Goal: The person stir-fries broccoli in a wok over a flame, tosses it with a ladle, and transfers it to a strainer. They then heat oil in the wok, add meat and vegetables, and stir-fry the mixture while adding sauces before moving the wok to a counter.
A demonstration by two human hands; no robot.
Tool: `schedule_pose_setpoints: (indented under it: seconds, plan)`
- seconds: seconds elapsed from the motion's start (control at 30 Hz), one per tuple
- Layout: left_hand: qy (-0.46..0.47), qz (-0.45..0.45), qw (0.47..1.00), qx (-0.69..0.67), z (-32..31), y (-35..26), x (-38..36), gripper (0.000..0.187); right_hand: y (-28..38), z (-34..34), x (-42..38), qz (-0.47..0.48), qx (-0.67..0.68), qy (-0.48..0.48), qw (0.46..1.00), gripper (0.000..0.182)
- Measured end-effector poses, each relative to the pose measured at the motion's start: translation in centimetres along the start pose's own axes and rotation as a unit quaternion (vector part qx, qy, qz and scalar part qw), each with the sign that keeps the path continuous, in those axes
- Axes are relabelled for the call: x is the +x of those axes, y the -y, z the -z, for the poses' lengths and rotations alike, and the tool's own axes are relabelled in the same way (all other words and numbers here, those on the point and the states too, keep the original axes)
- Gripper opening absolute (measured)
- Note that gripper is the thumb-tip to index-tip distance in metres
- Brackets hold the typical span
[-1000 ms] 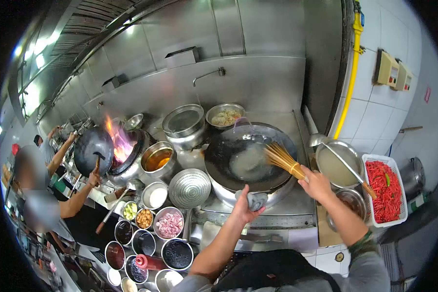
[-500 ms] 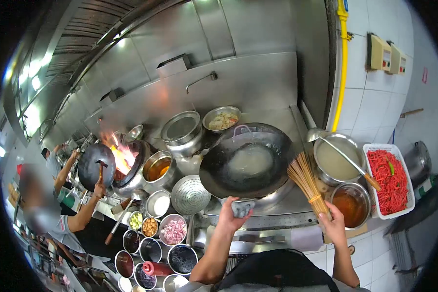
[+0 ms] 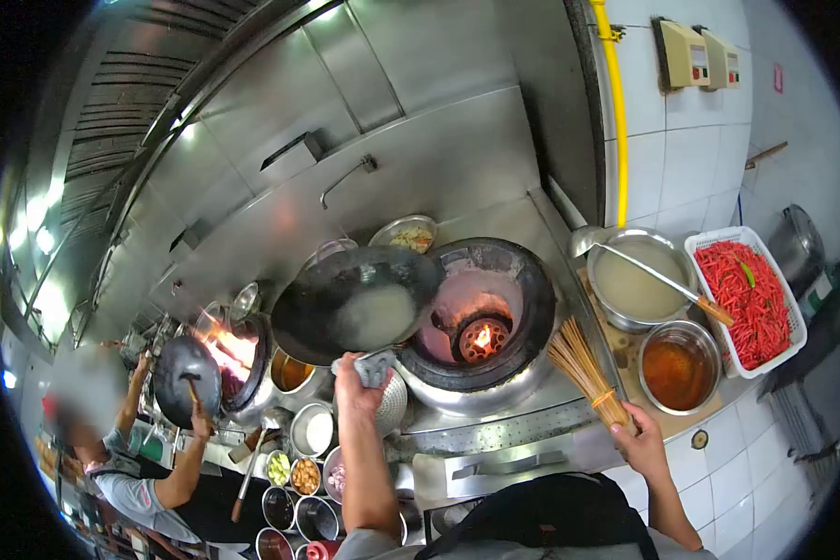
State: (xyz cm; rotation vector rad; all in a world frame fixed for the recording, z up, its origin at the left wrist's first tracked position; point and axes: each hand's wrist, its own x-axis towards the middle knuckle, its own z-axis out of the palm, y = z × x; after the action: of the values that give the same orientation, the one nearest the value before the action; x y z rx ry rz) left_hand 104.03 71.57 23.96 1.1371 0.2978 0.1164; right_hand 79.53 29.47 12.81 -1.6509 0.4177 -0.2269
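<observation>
My left hand is closed around a folded grey cloth at the near rim of a big black wok. Cloudy liquid lies in the wok, which is tilted and off to the left of its burner. A small flame glows in the uncovered burner. My right hand grips the tied end of a bamboo wok brush. The brush's bristles point up and left, beside the burner's right edge.
At right stand a pot of cloudy liquid with a ladle, a bowl of brown liquid and a basket of red chillies. At left, a co-worker holds another wok near tall flames. Several ingredient containers stand lower left.
My left hand has shifted the wok leftward off the burner, exposing the fire. The wok now partly covers the strainer and the bowls behind. My right hand still holds the brush.
</observation>
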Motion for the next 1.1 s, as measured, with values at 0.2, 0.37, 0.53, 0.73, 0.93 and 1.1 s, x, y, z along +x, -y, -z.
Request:
schedule_pose_setpoints:
  seconds: [0.2, 0.37, 0.53, 0.73, 0.93, 1.1]
  plan:
    - [-0.086, -0.03, 0.995, 0.032, 2.3, -4.0, 9.4, 0.023, -1.2, -1.5, -0.2, 0.011, -0.073, -0.003, 0.997, 0.053]
    - [-0.183, -0.023, 0.983, -0.006, 2.2, -5.8, 18.3, 0.03, -2.2, -2.5, -0.1, -0.004, -0.082, -0.025, 0.996, 0.053]
    - [-0.34, -0.071, 0.938, -0.021, -0.1, -7.8, 24.6, 0.052, -0.5, -3.5, -0.2, 0.039, -0.086, -0.049, 0.994, 0.053]
    - [-0.384, -0.091, 0.874, 0.284, -4.3, -7.6, 29.7, 0.061, -1.6, -3.8, -0.2, 0.019, -0.1, -0.069, 0.992, 0.055]
    - [-0.384, -0.17, 0.822, 0.385, -9.8, -5.7, 33.4, 0.054, 2.5, -3.9, -0.8, 0.039, -0.166, -0.054, 0.984, 0.045]
    - [-0.334, -0.199, 0.81, 0.44, -12.1, -4.1, 32.1, 0.056, -1.9, -3.8, 0.0, 0.024, -0.069, -0.081, 0.994, 0.054]
